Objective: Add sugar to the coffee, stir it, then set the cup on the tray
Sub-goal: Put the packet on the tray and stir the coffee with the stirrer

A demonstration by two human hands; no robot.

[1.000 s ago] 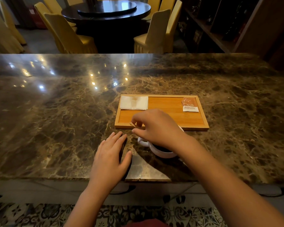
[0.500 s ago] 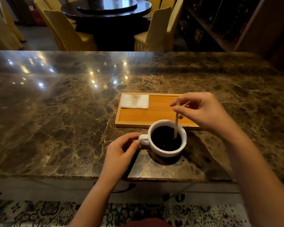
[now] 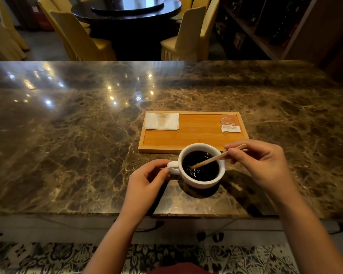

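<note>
Where half a second ago the thin wooden stir stick [image 3: 212, 159] stood upright in the white ceramic coffee cup [image 3: 202, 166], it now slants, pinched by the right hand [image 3: 260, 165]; stirring seems underway. The left hand [image 3: 147, 180] grips the handle on the marble bench [image 3: 67, 155], just before the wooden tray [image 3: 194, 135].

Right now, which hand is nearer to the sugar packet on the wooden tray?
Right. The right hand holds the stirrer just below the orange-and-white sugar packet; the left hand sits farther away, at the cup handle.
</note>
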